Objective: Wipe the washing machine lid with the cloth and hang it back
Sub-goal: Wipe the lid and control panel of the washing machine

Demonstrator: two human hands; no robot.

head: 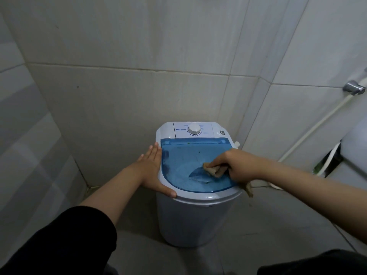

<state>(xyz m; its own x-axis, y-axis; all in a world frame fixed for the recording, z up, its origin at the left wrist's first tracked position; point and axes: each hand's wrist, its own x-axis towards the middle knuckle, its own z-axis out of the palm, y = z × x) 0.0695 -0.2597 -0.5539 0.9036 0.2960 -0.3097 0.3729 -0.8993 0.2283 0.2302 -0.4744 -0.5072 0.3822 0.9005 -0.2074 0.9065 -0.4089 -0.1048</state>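
Observation:
A small white washing machine [188, 219] stands in the tiled corner, with a translucent blue lid [184, 161] shut on top. My right hand [238, 165] presses a crumpled tan cloth [213, 168] onto the right part of the lid; one end of the cloth hangs down past the front rim. My left hand [153, 171] lies flat against the machine's left rim, fingers straight, thumb along the front edge. A few small green specks dot the lid's rear part.
A white control panel with a round dial [194, 129] sits behind the lid. A chrome wall fitting [354, 89] with a white hose [309, 133] runs down the right wall. Tiled walls close in left and behind; grey floor lies in front.

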